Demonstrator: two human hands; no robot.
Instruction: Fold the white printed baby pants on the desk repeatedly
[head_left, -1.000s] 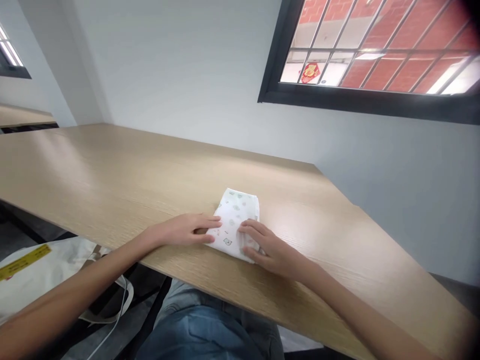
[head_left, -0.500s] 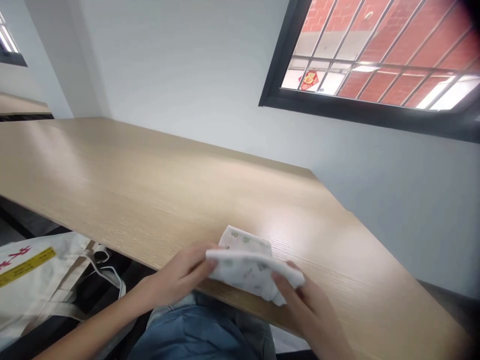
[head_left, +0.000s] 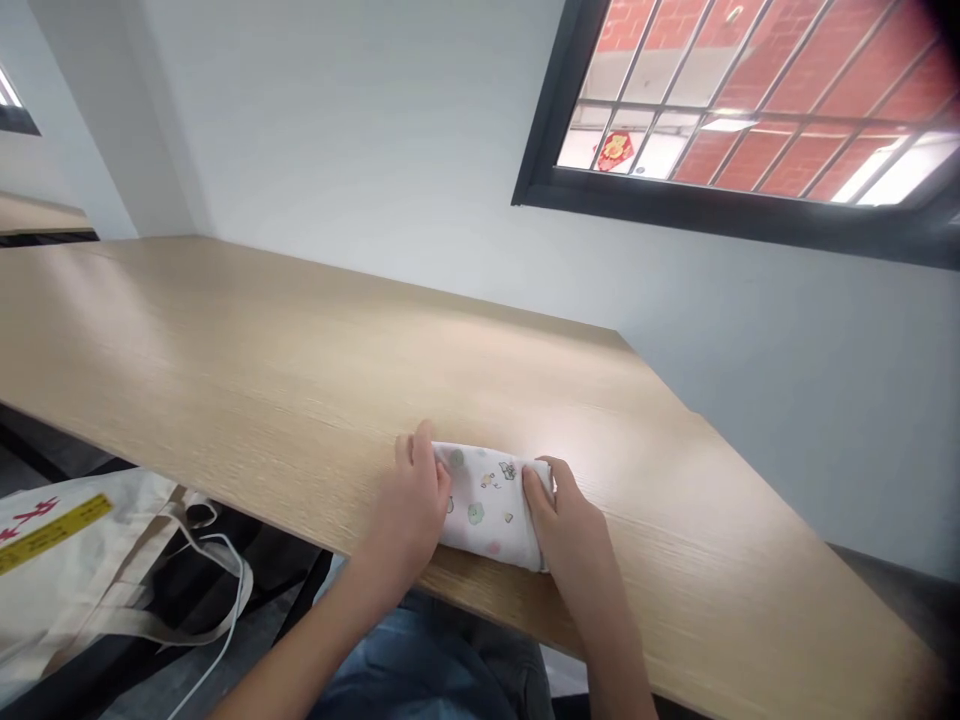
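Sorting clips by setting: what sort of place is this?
Probably a plain study room or office: a long wooden desk, a black-framed barred window facing brick, and a canvas tote bag below the desk's near edge.

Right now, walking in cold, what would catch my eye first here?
A small folded white cloth with tiny printed pictures, near the front edge of a long wooden table, with the left hand and right hand at its two ends. Next, the barred window at upper right, showing red brick.
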